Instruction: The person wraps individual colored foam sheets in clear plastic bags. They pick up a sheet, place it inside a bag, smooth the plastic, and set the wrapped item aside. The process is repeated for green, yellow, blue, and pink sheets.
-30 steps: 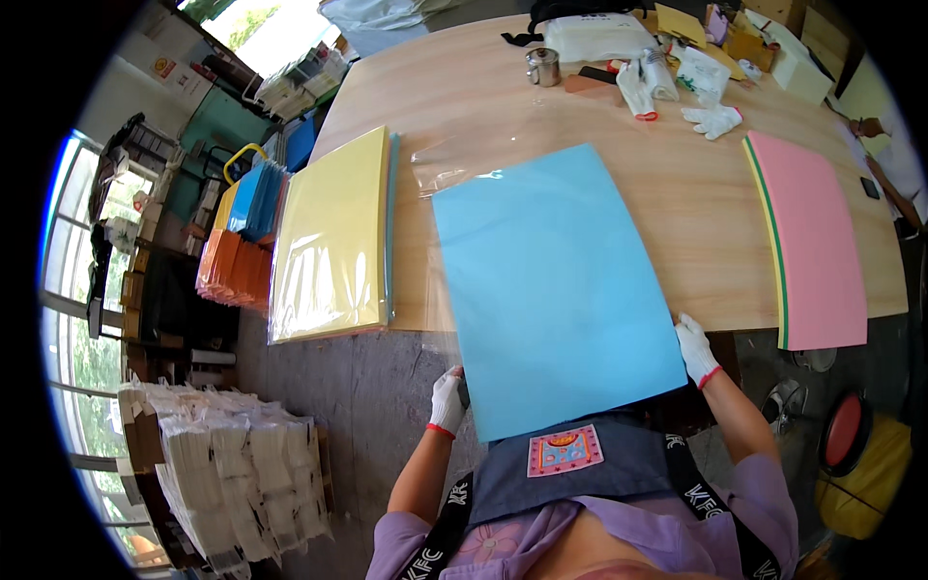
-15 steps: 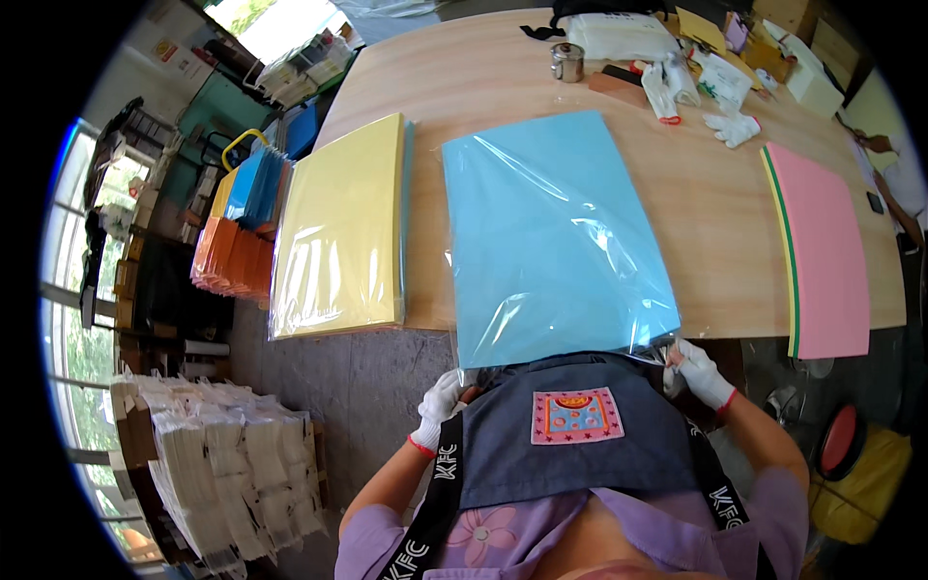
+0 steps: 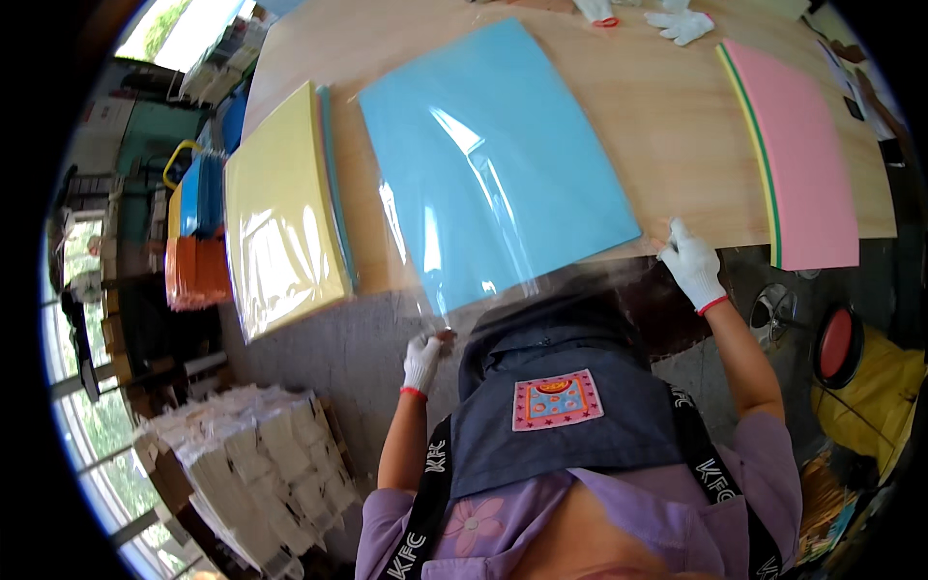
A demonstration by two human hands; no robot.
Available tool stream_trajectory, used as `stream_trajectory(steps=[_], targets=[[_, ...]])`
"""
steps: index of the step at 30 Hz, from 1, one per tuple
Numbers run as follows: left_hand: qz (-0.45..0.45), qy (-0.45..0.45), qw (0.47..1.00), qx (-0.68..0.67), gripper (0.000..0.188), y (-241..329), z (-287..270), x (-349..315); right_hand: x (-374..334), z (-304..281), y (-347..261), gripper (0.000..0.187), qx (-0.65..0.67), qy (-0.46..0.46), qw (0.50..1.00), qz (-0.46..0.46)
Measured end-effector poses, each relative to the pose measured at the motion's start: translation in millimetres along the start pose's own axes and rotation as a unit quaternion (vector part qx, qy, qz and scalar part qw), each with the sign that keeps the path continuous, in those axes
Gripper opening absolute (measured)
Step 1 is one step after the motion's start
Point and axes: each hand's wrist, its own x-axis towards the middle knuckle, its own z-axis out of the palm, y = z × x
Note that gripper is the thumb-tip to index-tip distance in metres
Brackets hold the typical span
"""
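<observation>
Blue sheets (image 3: 503, 164) lie inside a clear plastic bag (image 3: 401, 246) on the table, slanted and reaching over its near edge. A loose, see-through margin of the bag extends past the sheets on the near side. My left hand (image 3: 422, 362), in a white glove with a red cuff, pinches this margin at its near-left corner; the fingertips look bare. At the near-right corner, my right hand (image 3: 694, 266), gloved alike, is closed on the bag's edge. The thin film is hard to make out there.
A bagged yellow stack (image 3: 285, 208) lies on the table (image 3: 667, 145) at left, a pink stack (image 3: 797, 164) at right. White gloves (image 3: 681, 26) lie at the back. Bundled white material (image 3: 261, 464) stands lower left; a red round-topped object (image 3: 837, 346) stands lower right.
My hands have moved outward from beside the apron, and the bag's near margin now shows stretched between them. The view has shifted, with the blue sheets appearing farther from my body and more slanted.
</observation>
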Motion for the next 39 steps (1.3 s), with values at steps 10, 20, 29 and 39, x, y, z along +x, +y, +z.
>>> stream_trajectory(steps=[10,20,29,39], targets=[[-0.002,0.044,0.999,0.03,0.02,29,-12,-14,46,111,-135,0.062,-0.263,-0.014,0.893,-0.364],[-0.039,-0.104,0.991,-0.076,0.028,-10,-44,11,-32,223,-219,0.018,-0.093,0.019,0.908,-0.408],[-0.02,-0.132,0.991,-0.031,0.027,14,-44,0,-50,282,-264,0.012,-0.184,0.021,0.908,-0.376],[-0.033,-0.103,0.994,-0.015,0.024,4,-35,0,-55,231,-235,0.016,0.065,0.003,0.94,-0.334]])
